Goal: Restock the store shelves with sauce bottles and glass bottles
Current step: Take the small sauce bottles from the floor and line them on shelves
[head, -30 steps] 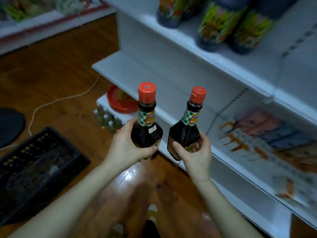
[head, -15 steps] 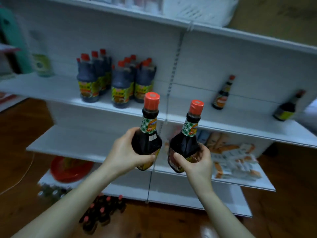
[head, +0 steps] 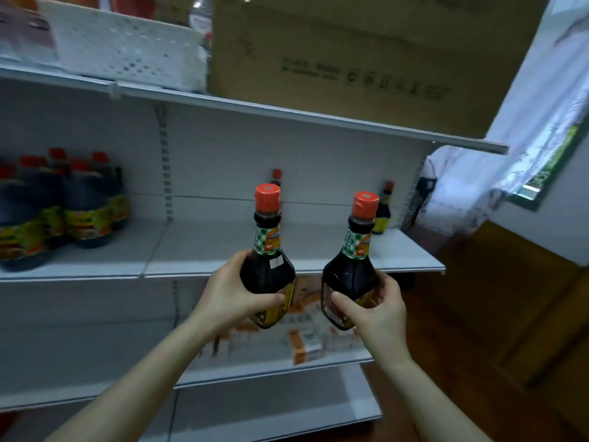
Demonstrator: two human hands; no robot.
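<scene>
Red-capped left bottle (head: 267, 269) upright, gripped by left hand (head: 234, 296) | right bottle (head: 349, 275) upright, gripped by right hand (head: 379, 309) | shelf (head: 197, 250) straight beyond, above both bases

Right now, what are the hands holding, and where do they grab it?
The left hand grips the left sauce bottle, the right hand the right sauce bottle, both round the wide lower body.

Bare forearms (head: 153, 362) are showing in front of the shelf unit (head: 207, 247)
The left hand (head: 229, 298) and right hand (head: 379, 311) are going uncovered, and both slim forearms are running bare along all their visible length
</scene>
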